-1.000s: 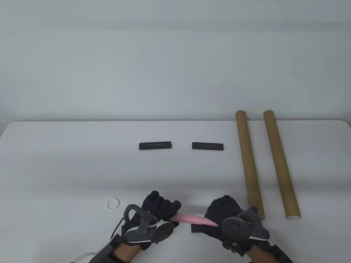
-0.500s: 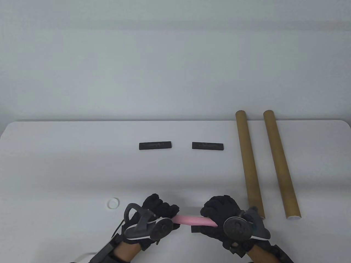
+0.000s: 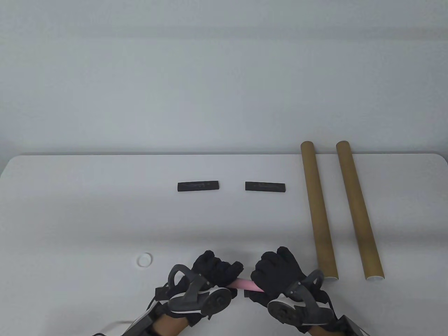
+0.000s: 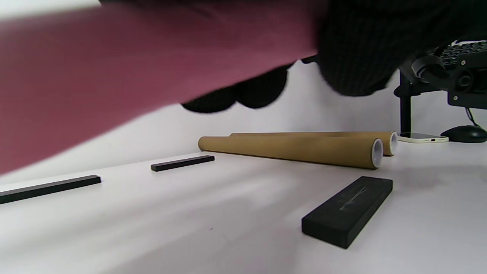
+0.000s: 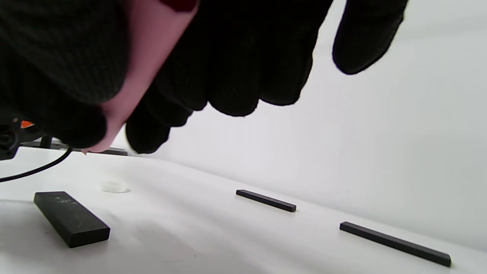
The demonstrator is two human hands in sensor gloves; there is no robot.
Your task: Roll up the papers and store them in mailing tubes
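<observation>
The left hand (image 3: 215,271) and the right hand (image 3: 276,274) are gripping a rolled pink paper (image 3: 245,284) between them, each with its fingers curled round one end, so that only a short stretch of the roll is showing in the gap between the two gloves. In the right wrist view the thumb and the fingers (image 5: 236,68) are closing on the pink roll from either side, and the roll is being held clear above the table (image 3: 87,217). A black bar (image 4: 348,215) is lying on the table just under the right hand, partly hidden by it from above. Two brown mailing tubes (image 3: 316,210) are lying side by side just to the right of the right hand, running away from the person, their near ends level with that hand. Two more black bars (image 3: 198,186) are resting well beyond both hands, one ahead of each. A small white ring (image 3: 144,259) is sitting near the left hand, on its left side.
</observation>
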